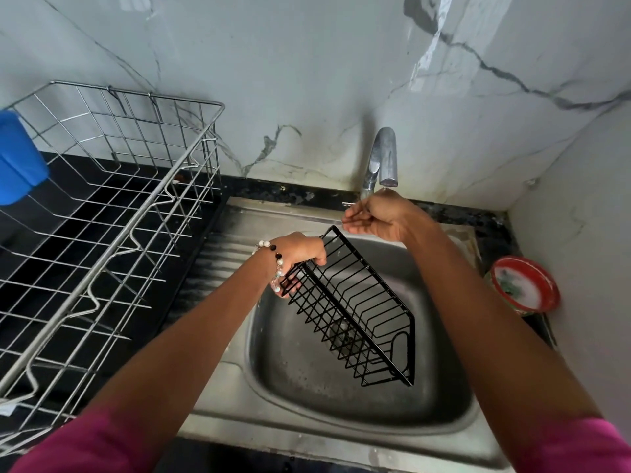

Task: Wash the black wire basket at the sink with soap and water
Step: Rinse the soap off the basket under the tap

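held up over the sink [218, 380], tipped on a slant: the black wire basket [355, 312]. gripped at its upper left end by the left hand [300, 257], fingers curled round the thin rim wires, a bead bracelet [277, 259] on that wrist. long side running from that hand down and to the right, low end hanging just above the drain, not touching the bowl as far as can be told. up by the tap [382, 162], right under the spout: the right hand [375, 216], cupped loose with the palm down, holding nothing. closer to the top corner of the basket than to the low end, but not touching it. no stream of water to be seen, maybe just a drop at the spout. so probably about to turn the water on, or to catch some, with most of the washing still to do. thin, stiff, dark wires, spaced like a little fence, easy for water to run through. shiny grey steel bowl, smooth and rounded. on the right ledge, a red round dish [524, 285] with something white inside, maybe soap. on the left counter, a big silver wire rack [112, 206] with a blue thing [18, 158] at its edge.
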